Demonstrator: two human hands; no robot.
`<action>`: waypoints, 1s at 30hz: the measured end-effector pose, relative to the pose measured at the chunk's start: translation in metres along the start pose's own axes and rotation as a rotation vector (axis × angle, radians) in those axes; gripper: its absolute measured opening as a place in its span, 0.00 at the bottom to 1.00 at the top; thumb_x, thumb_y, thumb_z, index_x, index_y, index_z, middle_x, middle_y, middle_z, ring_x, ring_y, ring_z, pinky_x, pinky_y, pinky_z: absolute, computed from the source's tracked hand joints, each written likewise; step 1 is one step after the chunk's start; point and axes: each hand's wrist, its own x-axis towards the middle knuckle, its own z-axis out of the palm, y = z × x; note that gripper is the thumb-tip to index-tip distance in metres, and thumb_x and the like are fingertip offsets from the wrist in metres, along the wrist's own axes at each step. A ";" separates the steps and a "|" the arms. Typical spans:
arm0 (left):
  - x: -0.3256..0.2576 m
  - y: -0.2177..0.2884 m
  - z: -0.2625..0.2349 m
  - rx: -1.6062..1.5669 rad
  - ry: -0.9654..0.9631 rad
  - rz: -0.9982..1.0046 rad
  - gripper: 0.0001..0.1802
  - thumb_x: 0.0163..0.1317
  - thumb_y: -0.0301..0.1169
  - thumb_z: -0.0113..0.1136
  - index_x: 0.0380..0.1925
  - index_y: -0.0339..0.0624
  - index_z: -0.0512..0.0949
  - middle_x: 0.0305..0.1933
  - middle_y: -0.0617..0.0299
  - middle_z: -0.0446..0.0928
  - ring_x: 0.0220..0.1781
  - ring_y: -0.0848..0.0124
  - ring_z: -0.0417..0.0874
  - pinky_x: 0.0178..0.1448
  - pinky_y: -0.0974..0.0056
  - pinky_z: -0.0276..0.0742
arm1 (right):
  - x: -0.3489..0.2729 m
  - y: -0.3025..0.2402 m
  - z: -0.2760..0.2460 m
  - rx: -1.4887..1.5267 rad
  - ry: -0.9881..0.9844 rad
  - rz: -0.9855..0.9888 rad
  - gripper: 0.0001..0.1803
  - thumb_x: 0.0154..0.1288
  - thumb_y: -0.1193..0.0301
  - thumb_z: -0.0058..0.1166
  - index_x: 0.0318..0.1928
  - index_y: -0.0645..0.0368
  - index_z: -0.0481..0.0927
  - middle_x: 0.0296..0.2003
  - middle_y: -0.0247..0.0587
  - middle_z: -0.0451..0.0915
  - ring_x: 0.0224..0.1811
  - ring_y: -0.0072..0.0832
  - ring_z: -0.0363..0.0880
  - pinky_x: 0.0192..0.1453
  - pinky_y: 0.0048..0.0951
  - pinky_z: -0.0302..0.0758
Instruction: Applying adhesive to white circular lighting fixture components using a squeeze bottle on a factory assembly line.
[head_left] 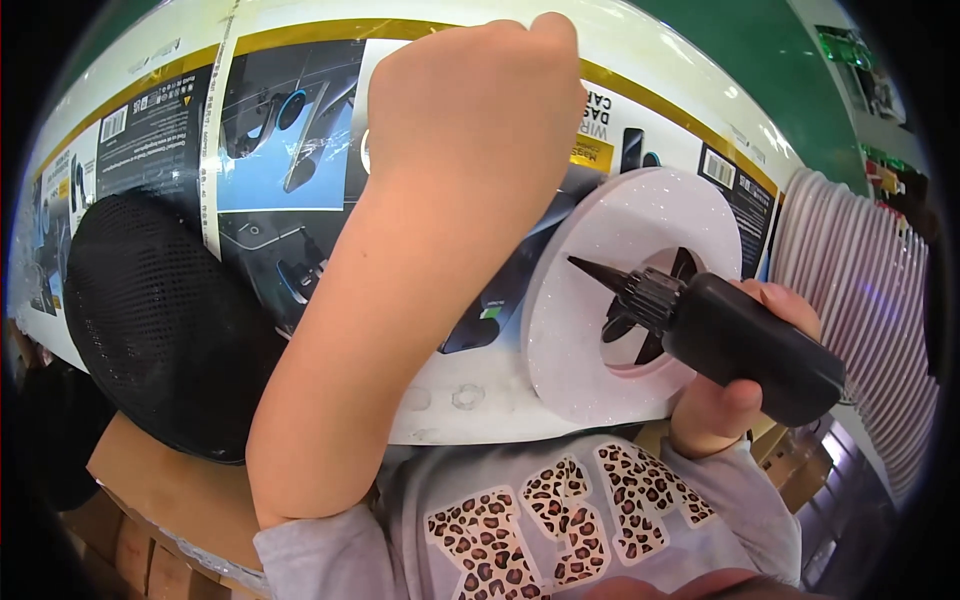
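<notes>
My left arm reaches across the table, and my left hand (478,105) is closed at the far side, back of the hand up. Its fingertips are hidden, so I cannot see what they hold, if anything. Wrapped in my right hand (712,412) is a black squeeze bottle (755,345) with a pointed nozzle tipped up to the left. Just behind the nozzle, a sparkly pale pink ring-shaped disc (578,300) lies on the table. Black blade-like pieces (650,347) show in its round central hole.
A black mesh-covered rounded object (150,300) rests at the left edge. Printed packaging sheets (290,185) cover much of the white table (470,415). Many pale rings are stacked (850,270) at the right. A cardboard box (190,490) stands below left; a green surface (720,50) lies beyond.
</notes>
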 end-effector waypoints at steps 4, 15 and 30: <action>-0.006 -0.004 0.013 0.007 0.006 -0.001 0.07 0.52 0.30 0.55 0.20 0.41 0.72 0.19 0.57 0.75 0.25 0.60 0.79 0.28 0.60 0.74 | 0.006 0.012 -0.008 0.158 -0.133 -0.157 0.41 0.53 0.46 0.60 0.53 0.68 0.63 0.38 0.53 0.75 0.38 0.35 0.77 0.43 0.30 0.76; -0.006 -0.008 0.012 0.020 0.001 0.003 0.06 0.51 0.32 0.57 0.23 0.41 0.76 0.22 0.55 0.79 0.27 0.60 0.82 0.30 0.60 0.76 | 0.005 0.010 -0.007 0.110 -0.108 -0.130 0.41 0.53 0.47 0.60 0.53 0.68 0.62 0.40 0.54 0.75 0.40 0.36 0.77 0.45 0.30 0.77; -0.009 -0.006 0.011 0.023 0.036 0.033 0.06 0.51 0.31 0.56 0.22 0.41 0.74 0.20 0.55 0.77 0.26 0.60 0.81 0.29 0.60 0.75 | 0.007 0.008 0.001 0.075 -0.076 -0.135 0.42 0.54 0.46 0.57 0.54 0.70 0.61 0.41 0.53 0.73 0.39 0.35 0.77 0.45 0.29 0.76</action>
